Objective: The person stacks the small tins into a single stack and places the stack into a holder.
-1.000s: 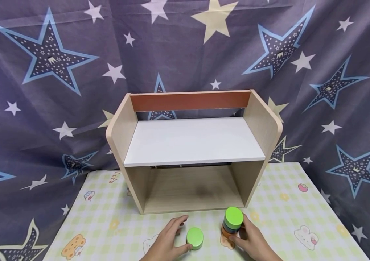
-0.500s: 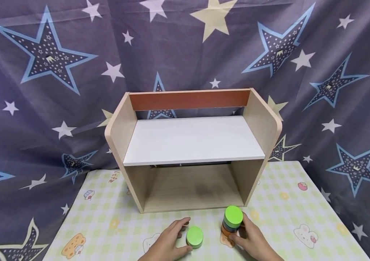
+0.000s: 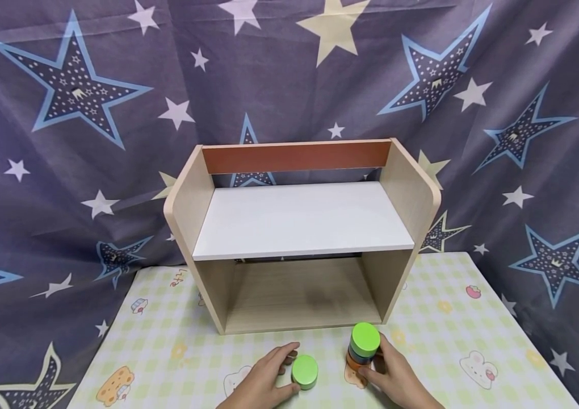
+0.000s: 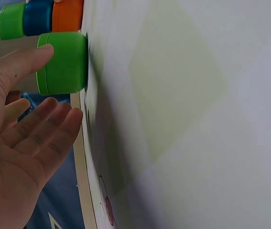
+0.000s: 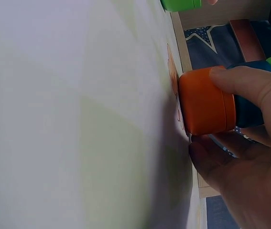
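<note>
The head camera looks forward and down at the shelf; both wrist cameras, close and sideways, see the orange jar.

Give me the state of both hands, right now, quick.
Left hand: open, beside the lone green container, not gripping it.
Right hand: closed, holding the green, blue and orange stack.

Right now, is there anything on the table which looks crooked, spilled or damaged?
Nothing stands out. The three-piece stack in the right hand stands upright, the single green container by the left hand sits flat, the shelf unit looks undamaged, and no spill shows.
</note>
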Demonstrator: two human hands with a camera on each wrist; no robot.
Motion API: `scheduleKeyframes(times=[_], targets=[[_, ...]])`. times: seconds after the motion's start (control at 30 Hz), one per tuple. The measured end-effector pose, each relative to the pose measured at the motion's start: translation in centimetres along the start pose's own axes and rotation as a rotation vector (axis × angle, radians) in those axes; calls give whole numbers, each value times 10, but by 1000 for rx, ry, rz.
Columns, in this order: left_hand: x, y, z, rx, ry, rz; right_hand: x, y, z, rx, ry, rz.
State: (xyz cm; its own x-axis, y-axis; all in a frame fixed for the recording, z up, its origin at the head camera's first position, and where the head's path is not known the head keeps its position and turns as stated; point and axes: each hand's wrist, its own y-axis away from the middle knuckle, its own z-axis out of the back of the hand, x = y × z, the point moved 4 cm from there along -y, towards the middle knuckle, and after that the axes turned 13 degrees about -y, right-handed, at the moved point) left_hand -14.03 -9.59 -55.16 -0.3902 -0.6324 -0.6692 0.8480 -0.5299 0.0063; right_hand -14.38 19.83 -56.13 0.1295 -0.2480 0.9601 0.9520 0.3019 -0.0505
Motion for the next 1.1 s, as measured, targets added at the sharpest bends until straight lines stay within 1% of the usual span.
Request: scheduleKeyframes(times=[0.33, 0.5, 0.63, 0.77, 0.93, 1.1], targets=[[-1, -1, -1, 0, -14, -18, -2, -2, -1, 15, -10, -25], [-1, -2, -2, -23, -46, -56, 0, -1, 0, 15, -11, -30], [-1, -3, -2, -37, -55, -76, 1, -2, -1, 10, 18, -17], [-1, -5, -4, -34, -18, -69, 0, -2, -1, 6, 44, -11], [-2, -5, -3, -28, 38, -35, -1, -1, 0, -6, 57, -14], [-3, -5, -3, -35, 38, -28, -1, 0, 1, -9, 50, -18]])
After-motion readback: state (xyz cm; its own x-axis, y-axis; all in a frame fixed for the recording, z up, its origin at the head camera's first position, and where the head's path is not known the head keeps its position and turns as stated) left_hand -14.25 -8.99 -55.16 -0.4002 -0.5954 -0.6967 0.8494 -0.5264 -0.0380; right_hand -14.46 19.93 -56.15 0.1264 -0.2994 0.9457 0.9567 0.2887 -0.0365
